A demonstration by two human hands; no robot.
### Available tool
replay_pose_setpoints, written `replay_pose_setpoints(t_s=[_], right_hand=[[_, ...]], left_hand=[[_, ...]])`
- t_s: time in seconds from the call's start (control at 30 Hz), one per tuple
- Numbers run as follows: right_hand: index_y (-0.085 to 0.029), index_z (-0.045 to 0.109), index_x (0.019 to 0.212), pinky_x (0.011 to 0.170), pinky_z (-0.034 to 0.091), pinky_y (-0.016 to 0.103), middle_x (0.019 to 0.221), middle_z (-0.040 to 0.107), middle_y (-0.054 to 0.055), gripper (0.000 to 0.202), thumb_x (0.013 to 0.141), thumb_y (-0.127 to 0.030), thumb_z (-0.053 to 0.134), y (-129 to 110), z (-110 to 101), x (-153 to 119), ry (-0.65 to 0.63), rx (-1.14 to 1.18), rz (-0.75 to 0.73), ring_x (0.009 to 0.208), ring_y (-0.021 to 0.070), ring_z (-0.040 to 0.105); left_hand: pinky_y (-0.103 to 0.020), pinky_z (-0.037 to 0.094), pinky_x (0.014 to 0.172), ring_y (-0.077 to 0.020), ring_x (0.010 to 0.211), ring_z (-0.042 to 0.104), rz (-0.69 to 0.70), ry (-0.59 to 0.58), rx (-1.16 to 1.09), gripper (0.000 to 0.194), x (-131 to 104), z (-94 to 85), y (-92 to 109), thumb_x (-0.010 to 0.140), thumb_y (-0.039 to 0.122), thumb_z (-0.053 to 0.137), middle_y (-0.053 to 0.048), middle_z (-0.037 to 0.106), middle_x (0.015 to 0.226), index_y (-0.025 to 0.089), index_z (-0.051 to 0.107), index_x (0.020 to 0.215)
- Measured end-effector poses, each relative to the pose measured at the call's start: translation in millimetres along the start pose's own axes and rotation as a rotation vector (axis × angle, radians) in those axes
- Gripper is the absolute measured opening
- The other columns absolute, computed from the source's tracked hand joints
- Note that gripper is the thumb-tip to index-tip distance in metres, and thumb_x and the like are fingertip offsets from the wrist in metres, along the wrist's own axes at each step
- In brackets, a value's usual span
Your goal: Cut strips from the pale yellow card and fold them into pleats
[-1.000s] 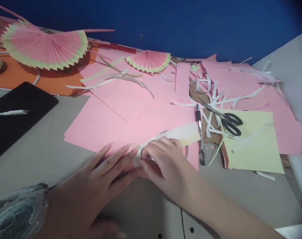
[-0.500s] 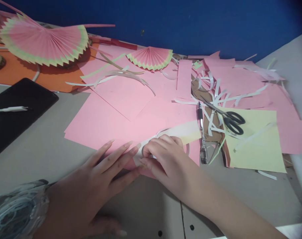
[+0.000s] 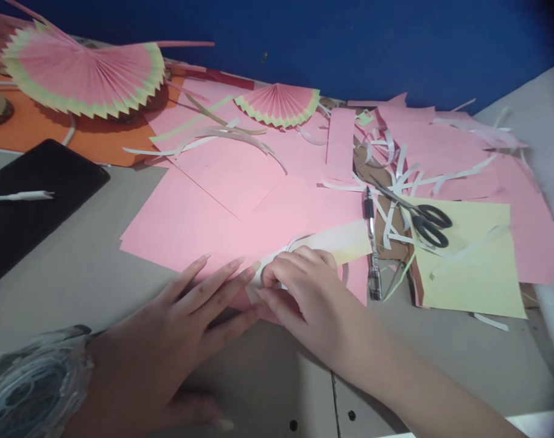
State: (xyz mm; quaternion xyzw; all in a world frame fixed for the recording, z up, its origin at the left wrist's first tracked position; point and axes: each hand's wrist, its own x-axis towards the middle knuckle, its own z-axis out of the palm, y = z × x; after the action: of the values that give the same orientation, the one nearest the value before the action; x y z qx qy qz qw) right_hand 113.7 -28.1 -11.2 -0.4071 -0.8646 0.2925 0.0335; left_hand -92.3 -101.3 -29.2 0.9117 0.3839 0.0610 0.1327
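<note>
A pale yellow-white paper strip (image 3: 345, 240) lies slantwise over a pink sheet (image 3: 204, 225). My left hand (image 3: 190, 316) has its fingers stretched out, their tips resting on the pink sheet and at the strip's left end. Over the strip, my right hand (image 3: 308, 292) is closed, thumb and forefinger pinched together beside the left fingertips. What the pinch holds is hidden. Part of a white ring-shaped edge (image 3: 345, 274) curves out from under the right hand; the rest is covered. A clear pen (image 3: 372, 249) with a black grip lies to the right of the strip.
Black-handled scissors (image 3: 425, 222) rest partly on a yellow sheet (image 3: 469, 267), among curled white strips (image 3: 389, 149). Two pleated pink paper fans (image 3: 89, 76) with yellow-green edges stand at the back. A black tablet-like slab (image 3: 39, 188) with a white cable lies left. A blue panel (image 3: 304, 42) closes off the rear.
The view has shifted very slightly. Both hands keep the same pose on the paper, and nothing has been picked up or let go.
</note>
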Motion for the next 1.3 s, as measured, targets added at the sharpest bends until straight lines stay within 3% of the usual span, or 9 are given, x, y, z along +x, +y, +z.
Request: replay_pose_setpoints(t_s=[0.17,0.4,0.57,0.83,1.07,1.3], right_hand=[[-0.020,0.048,0.076,0.075,0.026,0.031,0.073,0.054,-0.005,0.011,0.086,-0.019,0.053,0,-6,-2,-0.034,0.052,-0.006,0.079,0.0147,0.043],[-0.020,0.046,0.075,0.078,0.028,0.030,0.074,0.050,-0.005,0.015,0.088,-0.017,0.051,-3,-20,-1,-0.102,0.171,0.032,0.080,0.0128,0.045],[-0.020,0.046,0.074,0.077,0.027,0.030,0.073,0.051,-0.006,0.015,0.087,-0.015,0.052,-4,-15,0,-0.089,0.132,0.019,0.080,0.0133,0.044],[-0.020,0.046,0.074,0.073,0.026,0.031,0.072,0.052,-0.005,0.013,0.085,-0.015,0.052,-2,-6,-2,-0.047,0.046,0.000,0.078,0.0143,0.042],[-0.020,0.048,0.075,0.074,0.025,0.031,0.073,0.054,-0.004,0.011,0.086,-0.017,0.051,0,-4,-3,-0.019,0.019,-0.024,0.079,0.0149,0.043],[-0.020,0.048,0.074,0.074,0.026,0.031,0.073,0.055,-0.003,0.012,0.086,-0.018,0.049,-1,-5,-1,-0.037,0.001,-0.016,0.080,0.0158,0.043]], left_hand=[[-0.047,0.000,0.110,-0.0317,0.140,0.015,0.020,-0.016,0.001,0.082,2,-3.3,-3,0.081,0.074,0.032,-0.011,0.029,0.151,0.023,0.028,0.144],[-0.046,-0.002,0.111,-0.0305,0.141,0.010,0.024,-0.018,0.003,0.080,2,-4.5,-3,0.080,0.074,0.034,-0.012,0.025,0.152,0.025,0.032,0.142],[-0.049,0.000,0.110,-0.0339,0.140,0.012,0.035,-0.011,0.031,0.087,0,-1.4,-3,0.076,0.074,0.042,-0.015,0.020,0.153,0.025,0.024,0.146],[-0.049,0.001,0.110,-0.0323,0.140,0.015,-0.020,-0.019,-0.009,0.081,0,-2.4,0,0.078,0.076,0.033,-0.011,0.027,0.151,0.028,0.029,0.143],[-0.050,0.001,0.109,-0.0349,0.139,0.018,0.049,-0.039,0.025,0.082,1,-3.2,-3,0.080,0.075,0.029,-0.016,0.025,0.151,0.027,0.021,0.146],[-0.050,0.003,0.110,-0.0350,0.138,0.018,0.051,-0.034,0.067,0.084,0,-3.7,-4,0.079,0.072,0.038,-0.015,0.026,0.151,0.024,0.022,0.146]])
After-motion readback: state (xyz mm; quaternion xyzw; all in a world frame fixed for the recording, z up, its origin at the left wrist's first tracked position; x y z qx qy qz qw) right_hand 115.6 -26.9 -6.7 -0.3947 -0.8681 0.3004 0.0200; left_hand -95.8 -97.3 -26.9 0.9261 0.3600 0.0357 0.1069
